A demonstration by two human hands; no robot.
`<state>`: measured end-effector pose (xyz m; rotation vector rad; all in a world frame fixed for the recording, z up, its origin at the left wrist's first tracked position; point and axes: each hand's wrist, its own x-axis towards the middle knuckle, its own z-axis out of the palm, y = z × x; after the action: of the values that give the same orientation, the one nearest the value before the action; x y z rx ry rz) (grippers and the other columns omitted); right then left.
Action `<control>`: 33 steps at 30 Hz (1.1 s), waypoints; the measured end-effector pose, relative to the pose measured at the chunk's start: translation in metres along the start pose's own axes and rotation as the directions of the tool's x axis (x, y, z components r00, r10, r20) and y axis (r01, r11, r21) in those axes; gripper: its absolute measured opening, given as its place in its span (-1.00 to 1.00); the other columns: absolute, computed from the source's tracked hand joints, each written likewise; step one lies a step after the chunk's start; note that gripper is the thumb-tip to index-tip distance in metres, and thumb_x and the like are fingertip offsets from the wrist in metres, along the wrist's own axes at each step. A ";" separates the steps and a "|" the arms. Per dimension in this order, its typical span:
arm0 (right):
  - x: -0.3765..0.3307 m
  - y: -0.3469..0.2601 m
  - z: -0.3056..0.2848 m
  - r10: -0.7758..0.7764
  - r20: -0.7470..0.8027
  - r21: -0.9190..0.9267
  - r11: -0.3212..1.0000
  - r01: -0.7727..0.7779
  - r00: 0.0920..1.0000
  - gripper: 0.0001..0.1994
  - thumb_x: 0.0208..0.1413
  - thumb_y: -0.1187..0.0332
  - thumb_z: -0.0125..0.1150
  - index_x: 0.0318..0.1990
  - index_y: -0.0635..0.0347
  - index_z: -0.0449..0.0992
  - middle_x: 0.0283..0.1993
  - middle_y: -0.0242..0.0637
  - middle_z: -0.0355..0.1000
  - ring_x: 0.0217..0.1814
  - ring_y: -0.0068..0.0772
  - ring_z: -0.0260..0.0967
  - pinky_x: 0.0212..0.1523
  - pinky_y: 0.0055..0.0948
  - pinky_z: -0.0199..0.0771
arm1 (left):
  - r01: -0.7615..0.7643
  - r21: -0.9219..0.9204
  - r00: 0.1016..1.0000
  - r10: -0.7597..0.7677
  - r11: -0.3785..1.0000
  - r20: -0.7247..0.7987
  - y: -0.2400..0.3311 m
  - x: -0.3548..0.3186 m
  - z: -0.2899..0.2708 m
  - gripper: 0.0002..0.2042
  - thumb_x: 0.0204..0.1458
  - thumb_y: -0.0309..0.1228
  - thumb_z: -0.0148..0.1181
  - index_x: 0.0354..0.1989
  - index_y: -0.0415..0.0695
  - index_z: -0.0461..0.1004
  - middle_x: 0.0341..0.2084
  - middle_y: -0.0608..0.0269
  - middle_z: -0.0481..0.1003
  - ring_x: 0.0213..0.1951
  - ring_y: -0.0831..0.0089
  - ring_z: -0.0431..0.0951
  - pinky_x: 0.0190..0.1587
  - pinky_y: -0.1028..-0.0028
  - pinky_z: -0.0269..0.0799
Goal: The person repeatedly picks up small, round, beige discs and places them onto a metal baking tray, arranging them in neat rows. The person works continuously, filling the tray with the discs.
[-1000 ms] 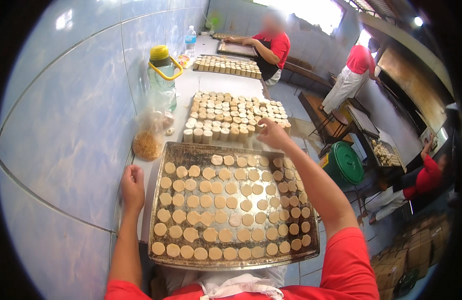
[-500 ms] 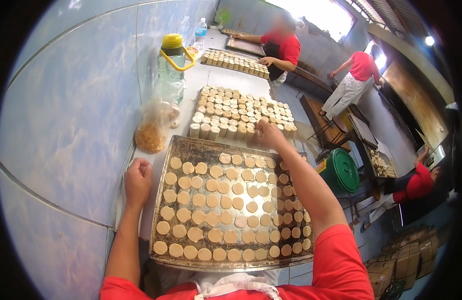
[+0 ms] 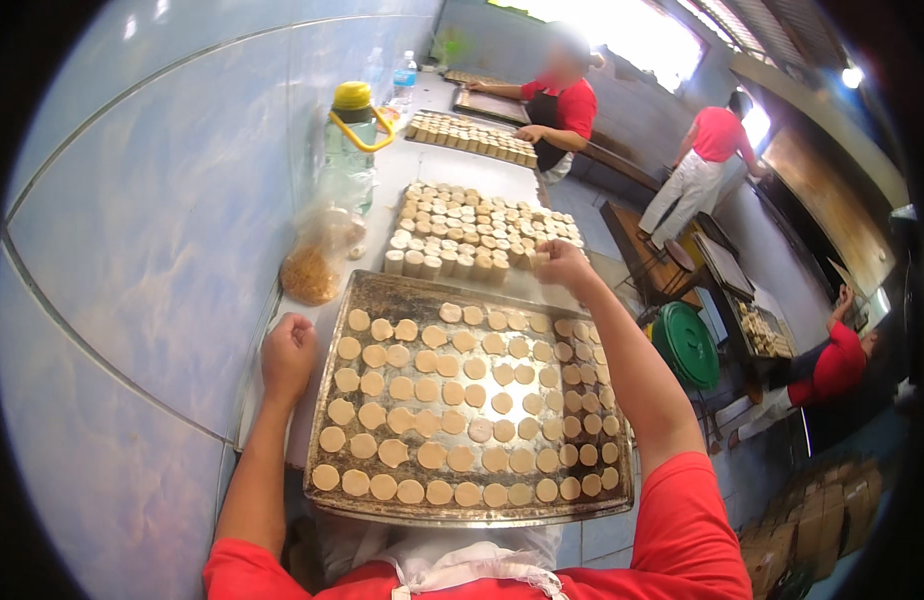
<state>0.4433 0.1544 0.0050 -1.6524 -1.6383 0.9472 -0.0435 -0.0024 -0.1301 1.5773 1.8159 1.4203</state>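
Well, L hand point(image 3: 290, 355) curled closed, palm hidden; R hand point(image 3: 564, 266) nr dough rolls point(image 3: 464, 236), blurry, can't tell if gripping.

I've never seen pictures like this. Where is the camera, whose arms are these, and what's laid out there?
No robot: these arms belong to a person wearing a wide fisheye camera on the head. It looks down, and bends straight edges. In front is a metal tray with rows of flat, pale discs; beyond it, pale cylinders stand packed together. The right hand is by their near edge; whether it holds anything is unclear. The left hand is curled closed beside the tray.
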 end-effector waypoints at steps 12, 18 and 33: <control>-0.072 -0.091 0.086 -0.118 0.268 0.572 0.818 -0.059 0.956 -0.58 0.21 0.51 0.39 0.19 0.34 0.43 -0.12 -0.23 0.57 -0.13 -0.39 0.60 -0.09 -0.49 0.65 | -0.340 -0.312 0.826 0.441 0.887 0.352 0.161 0.060 0.017 -0.73 0.26 -0.25 0.28 -0.12 -0.25 0.63 -0.25 0.12 0.63 -0.22 0.36 0.61 -0.08 0.32 0.52; -0.097 -0.104 0.126 -0.214 0.302 0.614 0.789 -0.018 0.929 -0.62 0.19 0.49 0.44 0.10 0.35 0.46 -0.08 -0.19 0.56 -0.07 -0.35 0.62 -0.06 -0.45 0.69 | -0.216 -0.301 0.815 0.341 0.929 0.469 0.180 0.047 0.040 -0.72 0.25 -0.27 0.23 -0.14 -0.28 0.61 -0.34 0.08 0.62 -0.28 0.35 0.60 -0.13 0.32 0.51; -0.099 -0.088 0.114 -0.096 0.290 0.521 0.850 -0.073 0.952 -0.66 0.21 0.49 0.35 0.11 0.25 0.47 -0.10 -0.31 0.58 -0.16 -0.53 0.55 -0.07 -0.55 0.62 | -0.314 0.072 0.807 0.226 0.947 0.546 0.164 0.056 0.054 -0.74 0.24 -0.27 0.31 -0.23 -0.28 0.63 -0.42 0.19 0.61 -0.33 0.46 0.54 -0.19 0.36 0.50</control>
<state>0.3025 0.0520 0.0219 -1.1540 -1.3907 1.5509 0.0693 0.0518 0.0019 2.1235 1.4314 0.8120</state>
